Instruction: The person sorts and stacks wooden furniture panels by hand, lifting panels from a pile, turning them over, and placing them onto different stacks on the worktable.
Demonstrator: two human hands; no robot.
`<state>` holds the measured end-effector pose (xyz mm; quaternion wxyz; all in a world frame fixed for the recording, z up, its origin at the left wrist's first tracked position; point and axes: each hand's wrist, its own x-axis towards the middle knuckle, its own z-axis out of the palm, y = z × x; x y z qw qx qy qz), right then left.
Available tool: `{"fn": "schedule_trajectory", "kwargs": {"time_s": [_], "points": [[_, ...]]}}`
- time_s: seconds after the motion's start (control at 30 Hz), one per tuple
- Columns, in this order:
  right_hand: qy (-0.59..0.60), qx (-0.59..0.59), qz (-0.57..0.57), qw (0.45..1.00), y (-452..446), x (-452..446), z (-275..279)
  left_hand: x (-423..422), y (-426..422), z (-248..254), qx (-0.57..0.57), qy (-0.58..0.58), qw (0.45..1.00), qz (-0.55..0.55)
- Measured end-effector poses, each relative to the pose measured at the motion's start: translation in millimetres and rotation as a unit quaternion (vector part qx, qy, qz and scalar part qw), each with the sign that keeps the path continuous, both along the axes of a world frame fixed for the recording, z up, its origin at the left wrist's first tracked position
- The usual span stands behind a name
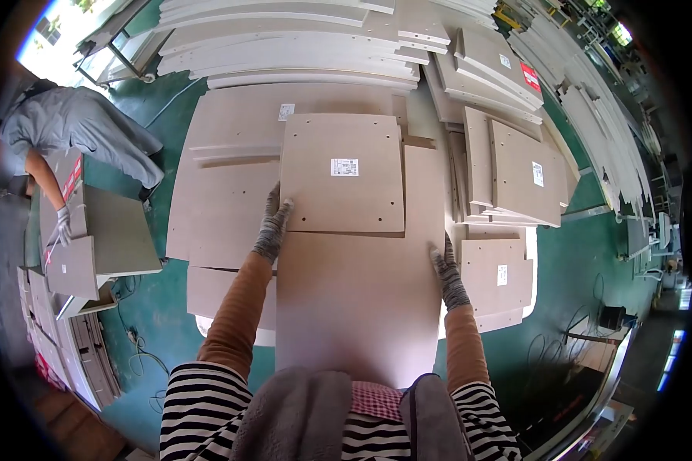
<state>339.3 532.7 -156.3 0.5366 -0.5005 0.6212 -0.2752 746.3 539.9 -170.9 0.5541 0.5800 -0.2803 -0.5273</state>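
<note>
A long beige board (354, 300) reaches toward my body, its near end close to my waist. On its far part lies a smaller square board (338, 200) with a white printed label and holes near its corners. My left hand (274, 224), in a grey glove, grips the long board's left edge, beside the lower left corner of the square board. At the right edge of the long board is my right hand (447, 273), also gloved, its fingers along the side. The undersides of both grips are hidden.
Stacked boards (238, 184) spread beneath and to the left. More labelled boards (523, 169) are piled at the right, and white panels (300, 54) at the back. A co-worker (84, 131) bends over boards at the left. Cables (142, 353) lie on the green floor.
</note>
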Motion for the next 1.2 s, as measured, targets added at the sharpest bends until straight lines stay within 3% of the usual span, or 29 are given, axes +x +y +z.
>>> {"fn": "schedule_trajectory", "kwargs": {"time_s": [0.1, 0.17, 0.37, 0.6, 0.77, 0.93, 1.0, 1.2], "points": [[-0.046, -0.008, -0.007, 0.999, 0, -4, -10, 4, -1, -21, -0.048, 0.081, 0.996, 0.007], [-0.049, -0.036, 0.004, 0.998, -1, -7, -26, 2, 1, -27, 0.017, 0.089, 0.992, 0.086], [-0.025, -0.136, 0.016, 0.990, 0, -14, -65, 7, 10, -19, 0.021, 0.071, 0.997, 0.024], [-0.048, -0.191, 0.025, 0.980, 3, -13, -58, 6, 7, -21, 0.022, 0.051, 0.998, 0.019], [-0.013, -0.193, 0.021, 0.981, 2, -11, -55, -3, 6, 4, 0.037, 0.086, 0.996, 0.007], [-0.010, -0.152, 0.015, 0.988, 7, -10, -32, 3, 5, -8, 0.017, 0.092, 0.996, -0.005], [-0.071, -0.121, 0.013, 0.990, 7, -9, -25, 3, 5, -11, -0.001, 0.117, 0.993, -0.013], [-0.042, -0.123, 0.007, 0.992, 8, -6, -26, 6, 4, -17, 0.024, 0.112, 0.993, 0.002]]}}
